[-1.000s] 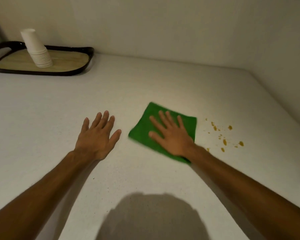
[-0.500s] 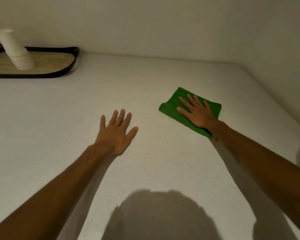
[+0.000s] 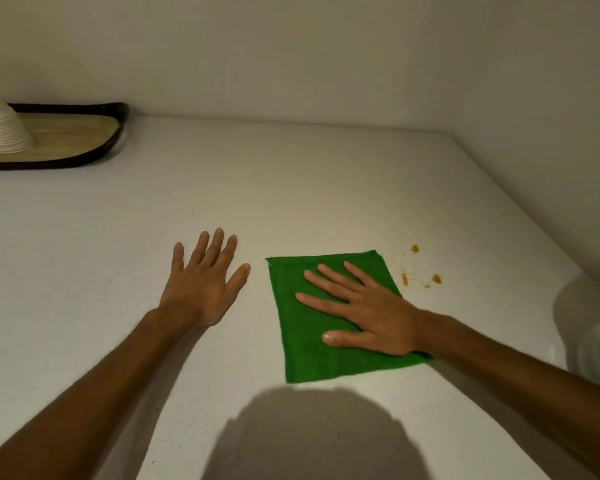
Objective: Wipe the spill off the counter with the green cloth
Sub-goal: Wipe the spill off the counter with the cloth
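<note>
Far left, the cups (image 3: 4, 133) sat on the tray (image 3: 115, 133), untouched by any of this. The left hand (image 3: 201, 282) lay flat on the counter (image 3: 291, 188), fingers spread, holding nothing. Just right of it, the right hand (image 3: 364, 306) pressed the cloth (image 3: 312, 355) flat, fingers splayed rather than gripping. Half a second earlier the cloth had been farther back over the spill (image 3: 420, 275); it had since come nearer and left. Fewer brown spots remained (perhaps smeared, hard to tell), just beside its right edge, so another pass seemed needed.
</note>
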The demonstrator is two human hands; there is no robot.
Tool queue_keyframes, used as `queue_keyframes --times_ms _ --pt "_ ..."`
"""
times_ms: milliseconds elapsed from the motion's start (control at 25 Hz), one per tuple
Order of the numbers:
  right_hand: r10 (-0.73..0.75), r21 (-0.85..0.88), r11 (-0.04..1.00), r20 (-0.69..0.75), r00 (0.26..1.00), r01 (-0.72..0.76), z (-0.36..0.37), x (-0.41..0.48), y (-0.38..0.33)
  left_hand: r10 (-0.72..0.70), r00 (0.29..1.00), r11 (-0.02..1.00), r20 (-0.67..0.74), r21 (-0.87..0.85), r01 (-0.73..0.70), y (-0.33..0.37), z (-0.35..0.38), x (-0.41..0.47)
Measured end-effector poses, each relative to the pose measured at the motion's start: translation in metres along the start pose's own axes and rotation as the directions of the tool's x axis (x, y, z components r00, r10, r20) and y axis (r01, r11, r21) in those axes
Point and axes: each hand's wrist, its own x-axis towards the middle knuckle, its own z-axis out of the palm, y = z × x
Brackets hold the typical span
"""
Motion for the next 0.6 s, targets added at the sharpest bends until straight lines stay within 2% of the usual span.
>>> queue_keyframes --times_ms 80,160,280,360,400,440,600 --pt "0.059 -0.001 0.998 0.034 0.998 -0.059 -0.010 0.015 0.035 -0.011 1.000 1.000 -0.005 0.003 0.011 0.000 0.001 -0.001" --pt "0.272 0.004 0.962 0.047 0.961 -0.273 -0.015 0.042 0.071 -0.012 1.000 1.000 -0.007 0.000 0.012 -0.001 0.002 0.000" --pt "0.616 0.080 0.782 0.050 0.786 -0.618 -0.021 0.084 0.101 -0.003 1.000 1.000 -0.011 0.004 0.003 -0.002 0.003 0.000" --pt "0.710 0.112 0.691 0.082 0.699 -0.715 -0.024 0.100 0.089 -0.003 1.000 1.000 -0.011 0.005 0.003 -0.003 0.004 0.000" --pt "0.710 0.116 0.689 0.091 0.698 -0.715 -0.022 0.101 0.072 -0.007 1.000 1.000 -0.008 0.006 0.007 -0.003 0.004 0.000" --pt "0.679 0.121 0.719 0.087 0.729 -0.684 -0.018 0.096 0.050 -0.011 1.000 1.000 -0.009 0.010 0.011 -0.004 0.003 -0.001" --pt "0.430 0.174 0.891 -0.023 0.903 -0.419 0.003 0.019 -0.062 -0.017 1.000 1.000 0.001 0.012 0.017 0.000 0.000 -0.001"
